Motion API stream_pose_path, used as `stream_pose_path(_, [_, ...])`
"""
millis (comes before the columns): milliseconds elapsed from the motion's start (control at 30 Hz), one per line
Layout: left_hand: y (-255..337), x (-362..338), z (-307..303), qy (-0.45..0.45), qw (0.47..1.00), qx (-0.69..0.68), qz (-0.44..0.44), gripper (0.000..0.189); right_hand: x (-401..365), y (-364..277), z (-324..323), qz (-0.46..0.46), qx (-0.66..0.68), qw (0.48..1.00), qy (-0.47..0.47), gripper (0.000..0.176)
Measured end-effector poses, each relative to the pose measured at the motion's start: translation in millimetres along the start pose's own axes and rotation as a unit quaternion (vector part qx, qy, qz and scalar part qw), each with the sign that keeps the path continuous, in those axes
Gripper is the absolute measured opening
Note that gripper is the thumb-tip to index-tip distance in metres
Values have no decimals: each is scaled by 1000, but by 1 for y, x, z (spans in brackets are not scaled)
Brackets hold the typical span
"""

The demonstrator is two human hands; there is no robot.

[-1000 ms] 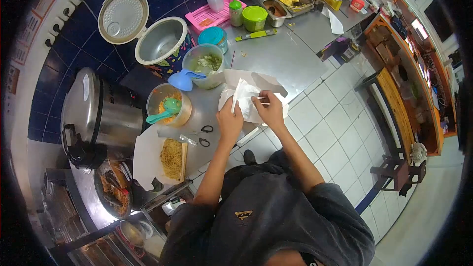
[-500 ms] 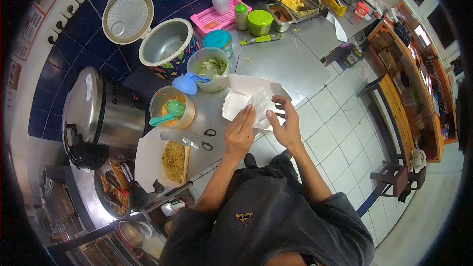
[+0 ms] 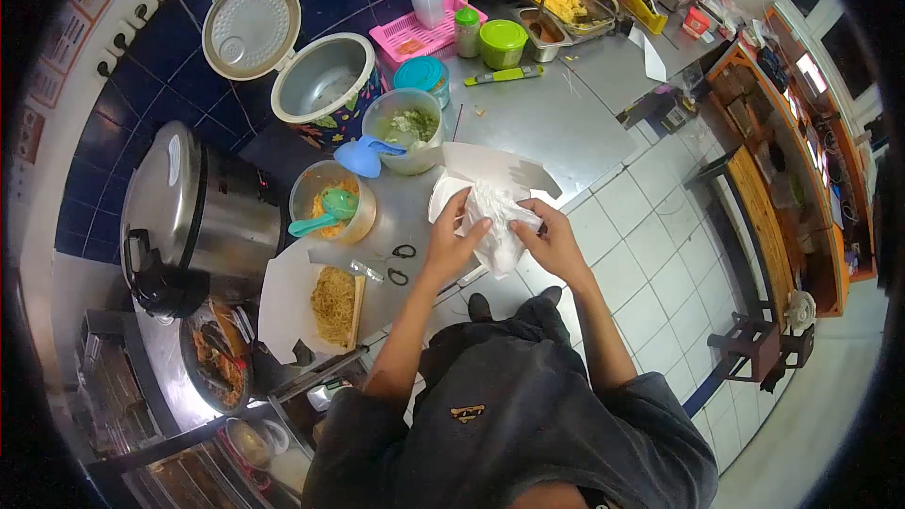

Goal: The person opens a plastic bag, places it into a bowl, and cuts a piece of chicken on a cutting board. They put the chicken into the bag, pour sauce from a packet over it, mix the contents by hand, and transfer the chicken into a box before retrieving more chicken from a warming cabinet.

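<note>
Head view: person's two bare hands at work over the edge of a steel counter (image 3: 575, 137).
Far left: big steel cooker (image 3: 236, 226), lid down. Dark pan (image 3: 200, 391) of food below it.
Noodle box: open white box (image 3: 283, 306) with noodles (image 3: 333, 306), well apart from the hands.
Tubs: orange-food tub (image 3: 358, 224) with green spoon (image 3: 335, 204) in it; above and right, green-food tub (image 3: 411, 163), blue scoop (image 3: 363, 155) at its rim.
Loops: two black loops (image 3: 398, 277) on the counter, clear packet (image 3: 367, 271) just beside, both left of the left hand.
Left hand grip: left hand (image 3: 452, 240) partly closed, thumb on the near face of the white sheet (image 3: 495, 247), fingers curled at its left side. Small gap, filled by the sheet.
Sheet position: between the hands, gathered and creased, within both grips. Lower end hangs below the thumbs, toward the person. Material: thin; paper or plastic, can't tell.
Right hand grip: right hand (image 3: 558, 250) partly closed, thumb and fingers pinching the sheet's right side. Exact fingertip gap hidden by folds.
Empty-hand check: neither, both have the sheet.
Carton: open white carton (image 3: 476, 160) behind the sheet, flap up on the far side. Hands overlap its near part in view; contact with it, can't tell.
</note>
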State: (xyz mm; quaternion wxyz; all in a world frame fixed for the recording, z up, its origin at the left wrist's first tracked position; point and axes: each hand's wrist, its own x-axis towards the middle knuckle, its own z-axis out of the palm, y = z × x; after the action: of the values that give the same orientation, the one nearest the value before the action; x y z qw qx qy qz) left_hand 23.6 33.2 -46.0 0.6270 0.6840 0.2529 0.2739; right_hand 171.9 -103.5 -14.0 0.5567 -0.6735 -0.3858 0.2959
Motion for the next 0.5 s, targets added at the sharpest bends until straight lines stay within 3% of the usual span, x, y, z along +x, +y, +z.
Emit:
stream_pose_path(33, [-25, 10, -3, -35, 997, -72, -19, 51, 2, 2, 0, -4, -15, 1000, -4, 26])
stream_pose_path(133, [-30, 25, -13, -50, 997, -20, -63, 36, 13, 1, 0, -27, -92, 995, 13, 29])
stream_pose_path(267, [-32, 50, -17, -16, 996, -54, -72, 24, 42, 13, 13, -37, -201, 976, 76, 33])
stream_pose_path(333, [-41, 62, -24, 12, 968, 244, -51, 24, 58, 23, 26, -45, -226, 970, 80, 33])
stream_pose_path(367, [-46, 64, -25, 12, 968, 244, -50, 24, 67, 36, 34, -68, -259, 959, 89, 32])
stream_pose_path(400, [-54, 68, -26, 28, 942, 336, -1, 26, 76, 46, 41, -93, -291, 947, 99, 30])
stream_pose_path(433, [-54, 70, -26, 43, 904, 423, 47, 29, 81, 48, 49, -86, -304, 944, 98, 32])
stream_pose_path(500, [-53, 68, -22, 45, 885, 461, 46, 29, 88, 55, 63, -62, -328, 937, 98, 32])
